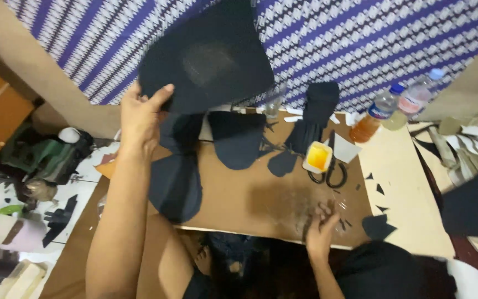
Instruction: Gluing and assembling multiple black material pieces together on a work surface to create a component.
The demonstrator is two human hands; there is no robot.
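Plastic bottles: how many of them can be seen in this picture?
2. An orange-liquid bottle with a blue cap and a pale-liquid bottle lie side by side at the board's far right edge. Others may be hidden.

A brown board lies flat and carries dark fabric pieces, a small yellow tub, black scissors just beside it, and small dark scraps. Two bottles lie at its far right edge, on a patterned purple cloth.
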